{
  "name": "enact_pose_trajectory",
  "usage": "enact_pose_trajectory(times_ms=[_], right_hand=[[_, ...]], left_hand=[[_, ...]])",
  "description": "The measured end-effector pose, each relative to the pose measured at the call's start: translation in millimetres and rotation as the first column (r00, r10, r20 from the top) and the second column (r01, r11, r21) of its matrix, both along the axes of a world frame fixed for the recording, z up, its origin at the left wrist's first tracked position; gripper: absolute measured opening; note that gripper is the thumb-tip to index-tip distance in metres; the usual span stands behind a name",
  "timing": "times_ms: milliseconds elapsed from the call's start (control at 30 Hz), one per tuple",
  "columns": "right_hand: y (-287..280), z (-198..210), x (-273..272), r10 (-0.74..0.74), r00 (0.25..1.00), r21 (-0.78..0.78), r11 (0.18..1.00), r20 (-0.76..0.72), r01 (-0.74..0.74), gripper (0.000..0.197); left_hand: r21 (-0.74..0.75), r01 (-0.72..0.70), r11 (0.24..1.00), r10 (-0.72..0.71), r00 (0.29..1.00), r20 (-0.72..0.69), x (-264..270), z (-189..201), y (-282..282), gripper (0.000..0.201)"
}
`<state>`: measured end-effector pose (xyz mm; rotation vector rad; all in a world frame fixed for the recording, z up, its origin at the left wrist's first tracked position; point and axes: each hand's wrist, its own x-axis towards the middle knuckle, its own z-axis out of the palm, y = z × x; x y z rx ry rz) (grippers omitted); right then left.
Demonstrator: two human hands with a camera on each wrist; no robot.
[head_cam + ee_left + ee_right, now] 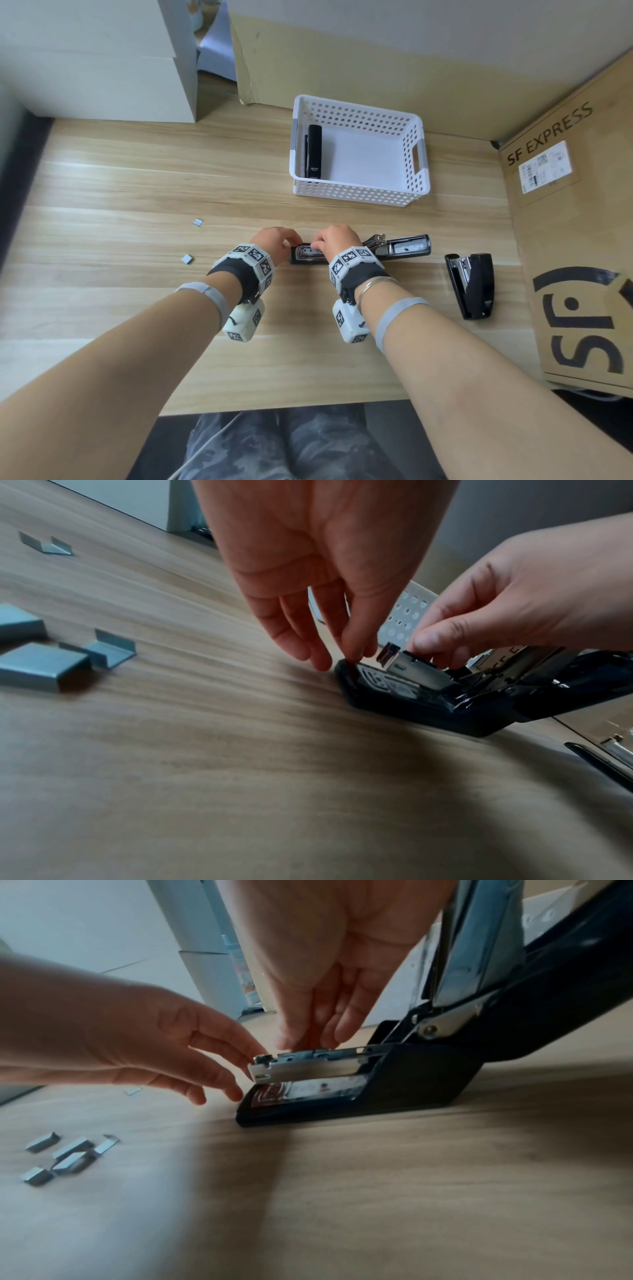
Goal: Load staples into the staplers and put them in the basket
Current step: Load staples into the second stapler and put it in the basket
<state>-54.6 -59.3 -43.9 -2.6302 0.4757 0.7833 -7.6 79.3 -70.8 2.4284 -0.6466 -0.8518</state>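
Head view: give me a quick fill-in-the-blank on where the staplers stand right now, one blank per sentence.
1. The white basket holds ___ stapler.
2. Both hands, left hand and right hand, work at the opened stapler, whose lid is flipped ___.
3. A closed stapler lies on the table to the ___ of the opened one.

Missing words: one; open; right

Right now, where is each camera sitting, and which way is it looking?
Head: high up, looking down at the table, both forearms and hands showing.
Left wrist: low, looking along the left hand toward the open stapler.
Right wrist: low, looking along the right hand.
Both wrist views share the stapler, loose staples and both hands.
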Motion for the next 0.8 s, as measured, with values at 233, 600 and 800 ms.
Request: enact_pose_trajectory(times_ms=[233, 600, 800], right_hand=[[-2, 0, 1, -0.004, 1.0, 0.025, 1.0, -0.016, 0.004, 0.017], [4, 17, 9, 0.074, 0.994, -0.066, 0.995, -0.074, -0.079, 0.039], [20, 13, 14, 0.021, 0.998, 0.001, 1.0, 0.051, -0.022, 0.038]], left_hand=[[-0.013, -0.007, 1.0, 0.007, 1.0, 0.003, 1, -5, 1, 0.039], [0.081, -0.058, 0.995, 0.056, 0.998, 0.026, 16, 2, 11, 0.039], [0.236, -0.285, 0.929, 0.251, 0.954, 0.163, 48, 8, 67, 0.052]])
